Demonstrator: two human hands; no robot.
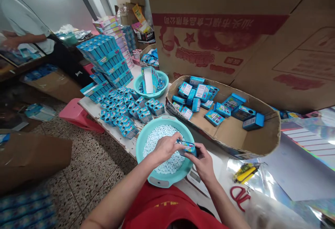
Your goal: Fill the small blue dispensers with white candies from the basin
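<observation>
Small blue box (187,147) found above the white pieces (163,166) in the turquoise basin (139,142), between both hands: right hand (202,161) grips its right end, left hand (169,148) pinches its left. Beyond, cardboard tray (235,136) holds similar boxes; large carton (222,47) bears inverted red Chinese characters.
</observation>
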